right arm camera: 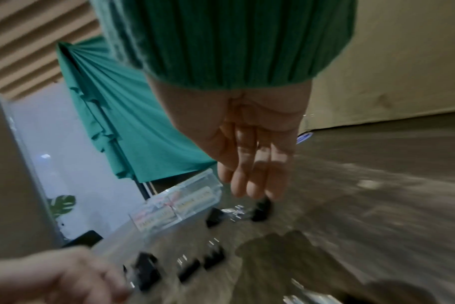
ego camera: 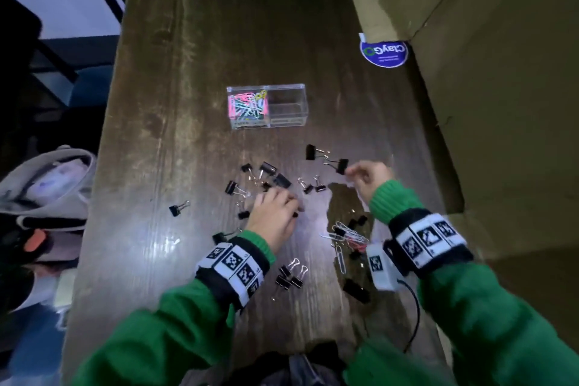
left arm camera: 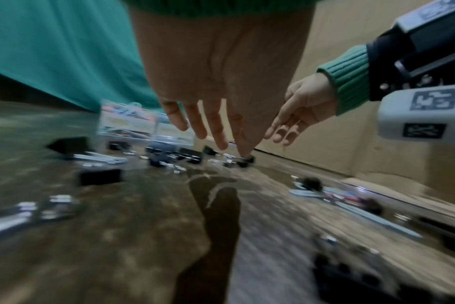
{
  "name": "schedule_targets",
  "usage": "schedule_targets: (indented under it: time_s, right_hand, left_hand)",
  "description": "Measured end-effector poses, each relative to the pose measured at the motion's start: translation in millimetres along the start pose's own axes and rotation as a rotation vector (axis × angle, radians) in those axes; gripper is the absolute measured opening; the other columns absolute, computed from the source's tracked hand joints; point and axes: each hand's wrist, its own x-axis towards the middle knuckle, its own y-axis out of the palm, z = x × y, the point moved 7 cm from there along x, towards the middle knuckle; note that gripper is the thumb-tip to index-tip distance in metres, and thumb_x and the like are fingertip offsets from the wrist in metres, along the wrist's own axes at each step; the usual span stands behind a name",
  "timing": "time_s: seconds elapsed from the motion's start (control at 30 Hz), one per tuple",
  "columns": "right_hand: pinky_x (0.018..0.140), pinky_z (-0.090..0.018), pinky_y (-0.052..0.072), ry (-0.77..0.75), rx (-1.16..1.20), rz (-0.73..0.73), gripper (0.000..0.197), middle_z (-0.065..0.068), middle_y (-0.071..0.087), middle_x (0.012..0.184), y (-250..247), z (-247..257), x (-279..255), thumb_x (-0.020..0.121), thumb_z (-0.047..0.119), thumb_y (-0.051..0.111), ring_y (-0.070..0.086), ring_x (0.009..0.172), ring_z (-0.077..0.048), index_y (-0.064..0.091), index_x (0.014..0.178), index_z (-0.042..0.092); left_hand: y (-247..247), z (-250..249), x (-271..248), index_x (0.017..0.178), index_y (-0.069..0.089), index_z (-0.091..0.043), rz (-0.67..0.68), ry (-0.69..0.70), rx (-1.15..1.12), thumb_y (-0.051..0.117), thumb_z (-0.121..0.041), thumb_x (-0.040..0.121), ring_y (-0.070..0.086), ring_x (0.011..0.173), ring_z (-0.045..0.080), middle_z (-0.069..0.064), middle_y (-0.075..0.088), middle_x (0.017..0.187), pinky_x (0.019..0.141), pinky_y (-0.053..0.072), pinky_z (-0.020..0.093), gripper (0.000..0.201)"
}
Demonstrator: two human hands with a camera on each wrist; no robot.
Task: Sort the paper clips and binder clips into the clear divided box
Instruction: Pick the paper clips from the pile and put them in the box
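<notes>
The clear divided box (ego camera: 286,122) sits mid-table; its left half holds coloured paper clips (ego camera: 249,105) and its right half looks empty. Black binder clips (ego camera: 266,177) lie scattered in front of it. My left hand (ego camera: 282,200) reaches down among them with straight fingers (left arm camera: 203,125), one fingertip touching a small binder clip (left arm camera: 247,160). My right hand (ego camera: 357,174) hovers with relaxed fingers (right arm camera: 255,185) and nothing in it, just above a binder clip (right arm camera: 262,207) that also shows in the head view (ego camera: 340,164). Loose paper clips (ego camera: 347,235) lie under the right wrist.
A big cardboard box (ego camera: 485,88) walls off the table's right side, with a blue round sticker (ego camera: 383,53) at its foot. A grey bag (ego camera: 47,185) lies past the table's left edge. More binder clips (ego camera: 289,279) lie near my forearms.
</notes>
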Motion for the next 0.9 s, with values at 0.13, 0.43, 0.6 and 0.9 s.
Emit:
schedule_targets:
  time_s: [0.13, 0.43, 0.6, 0.9]
  right_hand:
    - [0.058, -0.018, 0.039, 0.125, -0.19, 0.043, 0.033, 0.0, 0.059, 0.071, 6.3, -64.5, -39.5, 0.084, -0.001, 0.049, 0.052, 0.063, -0.014, 0.056, 0.064, 0.025]
    - [0.105, -0.029, 0.037, -0.065, -0.379, 0.205, 0.038, -0.003, 0.055, 0.121, 39.3, -79.8, -79.7, 0.083, 0.005, 0.061, 0.05, 0.116, -0.022, 0.058, 0.119, 0.017]
    - [0.101, -0.031, 0.038, -0.042, -0.444, 0.229, 0.02, -0.008, 0.06, 0.113, 42.5, -85.2, -83.9, 0.087, 0.017, 0.059, 0.053, 0.109, -0.022, 0.061, 0.106, 0.011]
    - [0.094, -0.03, 0.042, -0.138, -0.457, 0.218, 0.022, -0.011, 0.06, 0.112, 41.1, -79.5, -91.3, 0.091, 0.007, 0.044, 0.054, 0.105, -0.025, 0.055, 0.11, 0.003]
  left_hand:
    - [27.8, -41.5, 5.2, 0.121, 0.052, -0.024, 0.138, 0.117, 0.013, 0.045, -0.032, 0.092, 0.041, 0.119, 0.016, -0.004, 0.051, 0.124, 0.105, 0.026, 0.035, 0.031]
    - [63.6, -56.8, 15.9, 0.098, 0.053, -0.013, 0.215, 0.095, -0.088, 0.056, -0.018, 0.087, 0.051, 0.1, 0.018, 0.003, 0.055, 0.103, 0.097, 0.042, 0.031, 0.013]
    - [60.9, -40.5, 16.2, 0.098, 0.056, -0.011, 0.171, -0.03, -0.145, 0.058, -0.012, 0.085, 0.05, 0.082, 0.009, -0.002, 0.056, 0.09, 0.084, 0.043, 0.018, 0.013]
    - [36.2, -6.3, 13.7, 0.102, 0.049, -0.011, 0.035, -0.145, -0.078, 0.046, -0.007, 0.091, 0.052, 0.085, 0.02, 0.007, 0.058, 0.091, 0.083, 0.05, 0.031, 0.013]
